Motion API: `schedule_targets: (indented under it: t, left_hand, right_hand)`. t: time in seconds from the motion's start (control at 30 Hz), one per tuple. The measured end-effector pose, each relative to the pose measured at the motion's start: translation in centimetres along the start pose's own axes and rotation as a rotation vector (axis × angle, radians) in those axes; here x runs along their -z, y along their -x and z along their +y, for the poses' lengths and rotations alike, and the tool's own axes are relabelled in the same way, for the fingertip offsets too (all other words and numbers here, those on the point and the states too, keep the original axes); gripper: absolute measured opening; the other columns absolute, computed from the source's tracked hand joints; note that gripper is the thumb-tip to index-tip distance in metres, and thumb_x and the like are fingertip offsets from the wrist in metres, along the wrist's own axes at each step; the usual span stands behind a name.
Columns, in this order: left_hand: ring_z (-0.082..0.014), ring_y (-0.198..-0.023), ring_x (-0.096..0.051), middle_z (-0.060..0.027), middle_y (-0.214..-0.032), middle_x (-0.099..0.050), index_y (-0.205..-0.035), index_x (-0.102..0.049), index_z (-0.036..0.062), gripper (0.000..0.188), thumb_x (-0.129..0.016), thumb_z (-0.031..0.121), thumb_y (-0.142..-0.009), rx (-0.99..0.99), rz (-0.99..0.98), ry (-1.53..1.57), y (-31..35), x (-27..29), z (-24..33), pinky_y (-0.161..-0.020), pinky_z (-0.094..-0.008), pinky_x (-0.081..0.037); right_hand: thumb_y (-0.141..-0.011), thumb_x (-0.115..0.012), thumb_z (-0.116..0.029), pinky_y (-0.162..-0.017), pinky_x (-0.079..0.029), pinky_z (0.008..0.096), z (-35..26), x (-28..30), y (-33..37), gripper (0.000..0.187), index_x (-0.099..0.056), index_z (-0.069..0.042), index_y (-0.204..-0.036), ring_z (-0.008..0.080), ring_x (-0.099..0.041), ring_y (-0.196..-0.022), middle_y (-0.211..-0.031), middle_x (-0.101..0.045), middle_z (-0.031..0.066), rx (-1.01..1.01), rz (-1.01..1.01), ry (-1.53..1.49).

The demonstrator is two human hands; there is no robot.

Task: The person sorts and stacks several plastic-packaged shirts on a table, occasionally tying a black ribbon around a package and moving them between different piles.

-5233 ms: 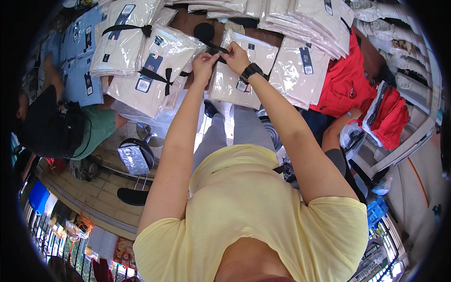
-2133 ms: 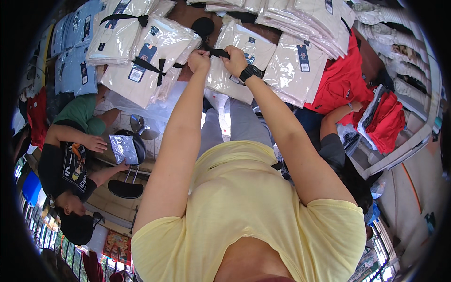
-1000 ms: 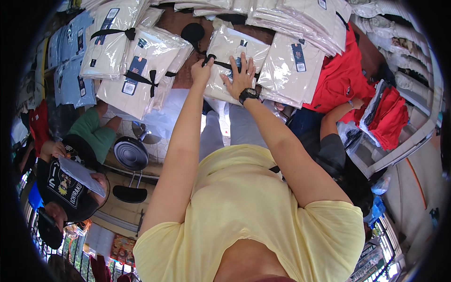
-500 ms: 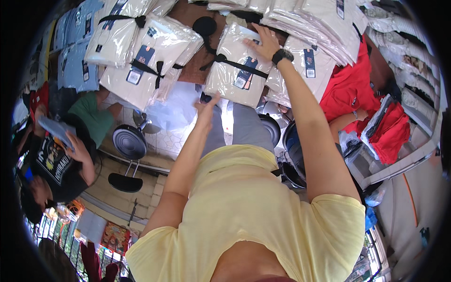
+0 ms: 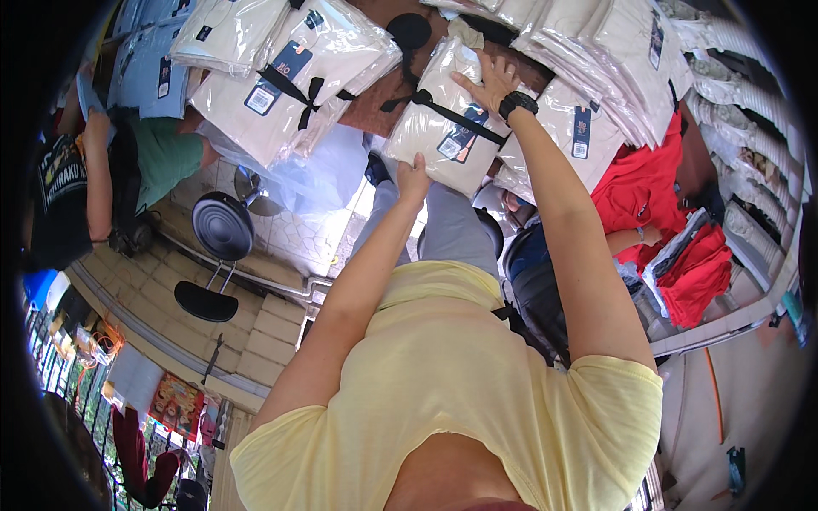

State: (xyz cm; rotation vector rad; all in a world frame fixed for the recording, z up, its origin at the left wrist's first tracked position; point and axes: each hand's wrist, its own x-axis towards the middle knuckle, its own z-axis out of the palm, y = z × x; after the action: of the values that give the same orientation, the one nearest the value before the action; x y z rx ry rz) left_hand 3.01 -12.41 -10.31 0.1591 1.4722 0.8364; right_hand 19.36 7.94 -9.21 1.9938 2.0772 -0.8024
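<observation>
Black tie (image 5: 453, 113) looks knotted round cream bagged garments (image 5: 417, 128); left hand (image 5: 413, 180) pinches near edge, right hand (image 5: 496, 85) fingers splayed atop; shifting calls for even grip.

On the brown flat tabletop (image 5: 365, 109), a rectangular cream plastic-wrapped garment bundle (image 5: 426, 134) lies between a cream plastic-wrapped garment stack (image 5: 239, 123) left and flat cream plastic-wrapped packets (image 5: 552, 128) right — red cloth garments (image 5: 635, 186) farther right, a round black ribbon roll (image 5: 409, 31) near its far-left corner.

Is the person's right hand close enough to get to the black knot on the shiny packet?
Probably yes. The right hand looks to be resting on the same packet, with fingers spread, and nothing covers the knot.
</observation>
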Motion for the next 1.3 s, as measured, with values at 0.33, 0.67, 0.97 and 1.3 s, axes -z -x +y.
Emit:
schedule_targets:
  t: [0.33, 0.67, 0.97, 1.3]
  left_hand:
    - [-0.0286, -0.088, -0.059, -0.0145, -0.106, -0.053, -0.120, -0.047, -0.0043, 0.050, -0.071, 0.017, -0.081, -0.867, 0.499, -0.830, 2.3, 2.0, 7.4, -0.077, -0.0352, -0.050]
    - [-0.0338, -0.086, -0.065, -0.0152, -0.089, -0.069, -0.089, -0.070, 0.0060, 0.025, -0.062, 0.030, -0.085, -0.397, 0.258, -0.930, -7.0, -0.4, 10.3, -0.070, -0.0399, -0.049]
    - [-0.0157, -0.064, -0.059, -0.0094, -0.072, -0.066, -0.085, -0.067, -0.0028, 0.029, -0.076, 0.023, -0.076, -0.254, 0.230, -0.287, -9.8, -0.6, 8.3, -0.061, -0.0296, -0.047]
    - [-0.0342, -0.071, -0.064, -0.0204, -0.074, -0.065, -0.080, -0.060, -0.0029, 0.022, -0.068, 0.018, -0.080, -0.527, 0.499, -0.621, -9.5, -2.2, 8.3, -0.068, -0.0409, -0.049]
  right_hand:
    - [-0.069, -0.070, -0.016, -0.089, -0.039, 0.0457, -4.0, 1.9, 6.4, 0.047, -0.056, -0.006, -0.113, 0.0366, -0.046, -0.103, -0.108, -0.051, 0.0161, 0.467, 0.438, -0.217]
    - [-0.080, -0.066, -0.009, -0.067, -0.051, 0.0384, -7.6, -0.8, 2.1, 0.017, -0.060, 0.000, -0.093, 0.0326, -0.065, -0.071, -0.079, -0.065, 0.0178, 0.214, 0.193, -0.698]
    - [-0.076, -0.072, -0.013, -0.069, -0.051, 0.0370, -7.4, -0.6, 4.4, 0.023, -0.065, 0.001, -0.092, 0.0314, -0.065, -0.077, -0.086, -0.064, 0.0191, 0.233, 0.087, -0.420]
    - [-0.077, -0.064, -0.007, -0.083, -0.050, 0.0443, -8.3, -0.9, 5.5, 0.025, -0.061, 0.008, -0.097, 0.0412, -0.060, -0.096, -0.110, -0.050, 0.0270, 0.156, 0.044, -0.064]
